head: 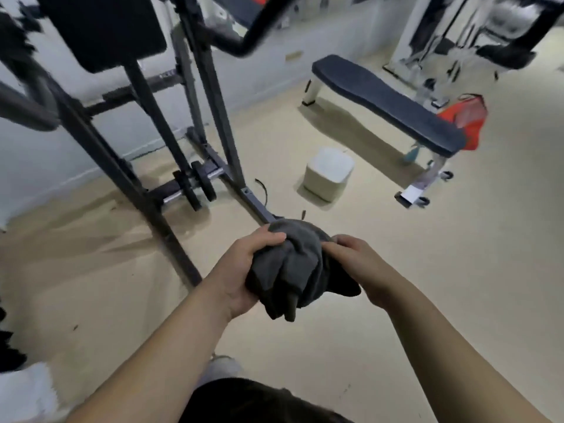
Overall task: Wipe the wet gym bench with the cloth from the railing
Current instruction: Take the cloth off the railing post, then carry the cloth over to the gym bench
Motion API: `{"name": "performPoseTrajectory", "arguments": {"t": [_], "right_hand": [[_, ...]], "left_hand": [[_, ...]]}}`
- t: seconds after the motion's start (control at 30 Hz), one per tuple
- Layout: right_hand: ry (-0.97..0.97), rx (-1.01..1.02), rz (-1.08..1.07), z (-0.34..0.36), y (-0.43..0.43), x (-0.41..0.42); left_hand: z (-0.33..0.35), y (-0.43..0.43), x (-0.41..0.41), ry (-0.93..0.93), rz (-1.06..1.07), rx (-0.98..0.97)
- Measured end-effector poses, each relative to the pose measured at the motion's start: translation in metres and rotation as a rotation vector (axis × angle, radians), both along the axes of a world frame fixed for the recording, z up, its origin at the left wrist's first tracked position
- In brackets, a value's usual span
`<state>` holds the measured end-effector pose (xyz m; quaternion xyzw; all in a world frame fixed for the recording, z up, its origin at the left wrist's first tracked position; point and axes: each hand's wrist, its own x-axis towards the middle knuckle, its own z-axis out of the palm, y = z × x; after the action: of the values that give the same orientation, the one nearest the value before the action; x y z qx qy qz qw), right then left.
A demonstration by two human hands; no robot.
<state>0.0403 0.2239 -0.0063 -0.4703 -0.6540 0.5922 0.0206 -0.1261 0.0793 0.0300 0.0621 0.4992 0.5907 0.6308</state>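
A dark grey cloth [294, 264] is bunched into a ball in front of my chest, held over the floor. My left hand [241, 267] grips its left side with fingers curled over the top. My right hand [357, 264] pinches its right side. The flat gym bench [387, 102], with a dark padded top and white legs, stands some way off at the upper right, well apart from both hands. Whether its top is wet cannot be told from here.
A dark metal exercise frame [171, 123] with a black pad stands at the left, a dumbbell [192, 187] lying at its base. A small white bin [329, 174] sits on the floor between me and the bench. An orange bag [467, 117] lies behind the bench.
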Motion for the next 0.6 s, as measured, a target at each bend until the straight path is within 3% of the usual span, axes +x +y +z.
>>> {"name": "performPoseTrajectory", "arguments": {"t": [0.17,0.27,0.37,0.6], "right_hand": [[-0.085,-0.217,-0.065,-0.006,0.079,0.074],[0.044,-0.344,-0.174,-0.009,0.125,0.097],[0.198,-0.334,-0.341,-0.005,0.179,0.104],[0.233,-0.216,-0.823,0.013,0.329,0.115]], "left_hand": [[0.006,0.110,0.035,-0.155,-0.122,0.020],[0.003,0.177,0.037,-0.191,-0.157,0.009],[-0.001,0.251,0.036,-0.161,-0.219,-0.067],[-0.001,0.425,0.058,0.047,-0.466,-0.094]]}}
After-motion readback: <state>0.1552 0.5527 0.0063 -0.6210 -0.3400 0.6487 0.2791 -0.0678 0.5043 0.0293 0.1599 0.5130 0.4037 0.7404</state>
